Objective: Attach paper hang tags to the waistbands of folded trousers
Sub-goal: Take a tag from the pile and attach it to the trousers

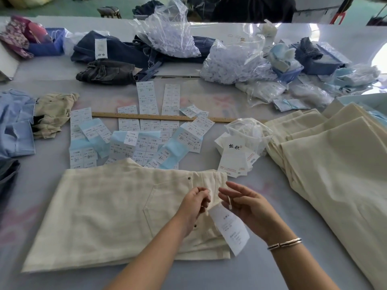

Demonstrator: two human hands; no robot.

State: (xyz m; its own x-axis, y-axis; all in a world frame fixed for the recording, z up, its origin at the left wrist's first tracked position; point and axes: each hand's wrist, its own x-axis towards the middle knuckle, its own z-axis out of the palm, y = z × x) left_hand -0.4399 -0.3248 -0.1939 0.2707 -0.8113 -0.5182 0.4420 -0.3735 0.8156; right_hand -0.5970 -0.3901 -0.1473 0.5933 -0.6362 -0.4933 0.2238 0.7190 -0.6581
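Trousers, cream, folded, lie at lower centre. Left hand pinches the fastener loop at the waistband; right hand pinches its free end, hang tag dangling. Loop apparently unclosed. Stack of trousers at right awaits tagging.

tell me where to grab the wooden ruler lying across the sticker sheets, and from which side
Grip the wooden ruler near its middle, coming straight down from above, fingers on its two long edges. It lies flat and thin across the label sheets, so a mid-length hold would likely keep it level. Its right end runs under a clear plastic bag, so probably best avoid that end.
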